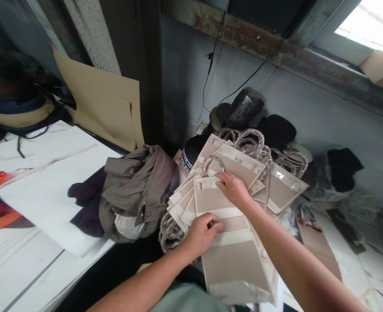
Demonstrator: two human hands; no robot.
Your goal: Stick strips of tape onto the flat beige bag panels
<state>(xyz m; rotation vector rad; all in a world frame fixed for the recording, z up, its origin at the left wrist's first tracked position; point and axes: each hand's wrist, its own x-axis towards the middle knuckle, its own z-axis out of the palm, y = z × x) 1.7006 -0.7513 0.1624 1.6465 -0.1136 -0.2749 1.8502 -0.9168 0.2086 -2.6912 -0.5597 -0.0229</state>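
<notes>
Pressing on a fanned pile of flat beige-and-cream card bags [222, 203], both hands work at the centre of the frame, with the pile's long lower sheets reaching toward the bottom edge. The right hand [233, 188] lies open and flat on the top beige panel, its fingers spread and not clenched. The left hand [204, 234] sits lower on a cream band, its fingers loosely curved; whether it grips the card or only rests on it cannot be told. Flat, spread fingers suit this smooth card best, as the layers may slide over one another. Loops of clear plastic ring handles [250, 145] rise along the pile's upper edge, and more show at its lower left [170, 234]. To the left of the pile, a crumpled taupe cloth garment [139, 188] lies over dark plum fabric [87, 203], with a white counter [25, 268] at the lower left of the frame. Black rounded objects [276, 132] sit behind the pile against a pale blue-grey wall [324, 108].
</notes>
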